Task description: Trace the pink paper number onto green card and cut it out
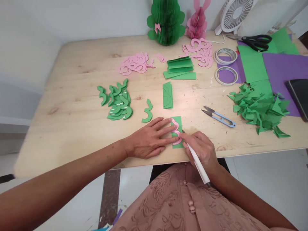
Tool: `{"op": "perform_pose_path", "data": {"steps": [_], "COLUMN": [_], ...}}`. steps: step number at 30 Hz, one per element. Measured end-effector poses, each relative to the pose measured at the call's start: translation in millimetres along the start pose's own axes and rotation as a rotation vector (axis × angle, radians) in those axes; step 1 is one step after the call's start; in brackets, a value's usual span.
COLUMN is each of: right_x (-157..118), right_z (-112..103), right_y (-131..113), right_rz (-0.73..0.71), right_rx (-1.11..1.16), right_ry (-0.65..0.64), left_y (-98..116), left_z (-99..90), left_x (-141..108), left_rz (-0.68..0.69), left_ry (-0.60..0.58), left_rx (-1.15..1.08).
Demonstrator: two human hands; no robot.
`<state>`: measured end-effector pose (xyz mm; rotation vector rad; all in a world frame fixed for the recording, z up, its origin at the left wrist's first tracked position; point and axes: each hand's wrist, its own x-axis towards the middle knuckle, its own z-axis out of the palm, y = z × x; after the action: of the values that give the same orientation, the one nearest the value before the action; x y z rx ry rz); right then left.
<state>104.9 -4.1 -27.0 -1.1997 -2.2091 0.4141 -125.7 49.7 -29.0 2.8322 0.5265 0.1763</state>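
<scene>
In the head view, the left hand lies flat with its fingers spread, holding nothing in a grip but pressing a pink wavy shape onto a green paper piece near the table's near edge. The right hand grips a white pen at the shape's right side; whether any line is drawn there yet cannot be told, as the fingers hide most of that edge.

Much looks finished: a pile of green cut shapes lies to the left, with a single green shape between it and the hands. Two heaps of pink cutouts, a left one and a right one, lie farther off. The green scraps at the right suggest plenty of cutting is done.

Still uncut are the piece under the left hand, a folded green piece bearing a drawn outline just beyond it, and the green strips stacked farther away. The blue-handled snips rest unheld to the right.
</scene>
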Motion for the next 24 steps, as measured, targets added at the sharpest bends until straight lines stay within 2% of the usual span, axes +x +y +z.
{"op": "perform_pose_path", "data": {"steps": [4, 8, 13, 24], "right_x": [2.3, 3.1, 3.8, 4.1], "right_z": [-5.7, -13.1, -12.3, -7.4], "right_y": [-1.8, -3.1, -3.7, -4.3], "right_rz": [0.058, 0.24, 0.36, 0.368], "right_rx": [0.117, 0.305, 0.282, 0.189], "right_ry": [0.018, 0.077, 0.098, 0.109], "left_y": [-0.1, 0.0, 0.2, -0.6], "left_z": [2.7, 2.4, 1.4, 3.5], "left_x": [-0.3, -0.7, -0.4, -1.4], "left_rz": [-0.01, -0.016, -0.012, -0.018], "left_ry": [0.012, -0.004, -0.011, -0.022], "left_rx": [0.001, 0.004, 0.004, -0.002]}}
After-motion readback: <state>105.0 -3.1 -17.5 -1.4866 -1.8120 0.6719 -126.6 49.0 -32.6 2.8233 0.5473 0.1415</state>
